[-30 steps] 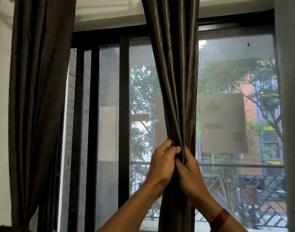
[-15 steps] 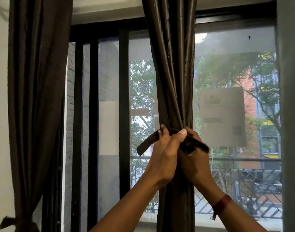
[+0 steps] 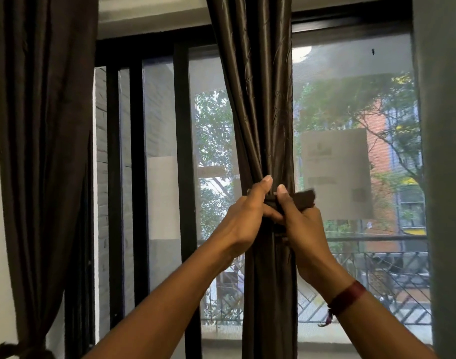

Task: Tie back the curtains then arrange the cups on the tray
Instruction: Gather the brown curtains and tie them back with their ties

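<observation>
- Centre curtain [image 3: 258, 99]: dark brown, glossy fabric that hangs in front of the window frame [image 3: 181, 151]. Its long axis is vertical, running from the top edge of the view to the bottom edge.
- The folds narrow downward into a tight bunch at mid-height, where both hands meet. Below that point the fabric drops straight as a narrow column.
- Tie-back strap [image 3: 303, 199]: a dark strip lying roughly horizontal across the bunch, at right angles to the curtain. Its free end points right and sticks out past the right hand. That end is blurred.
- Left hand [image 3: 245, 216]: it reaches in from lower left with the forearm sloping up and the back of the hand toward the camera. The fingers are curled round the gathered curtain at strap level and the thumb points up along the folds. Whether it also pinches the strap cannot be told.
- Right hand [image 3: 303, 229]: it reaches in from lower right, just beside the left hand and touching it. The fingers are closed round the strap, with the thumb raised against its near side. A dark red wristband [image 3: 347, 297] sits on the wrist.
- Left curtain [image 3: 45, 125]: it hangs at the far left, well apart from the hands, and is gathered by a knot [image 3: 17, 351] at the bottom corner.
- A pale paper sheet [image 3: 335, 172] shows on the glass to the right of the hands, with a balcony railing [image 3: 377, 239] beyond it.
</observation>
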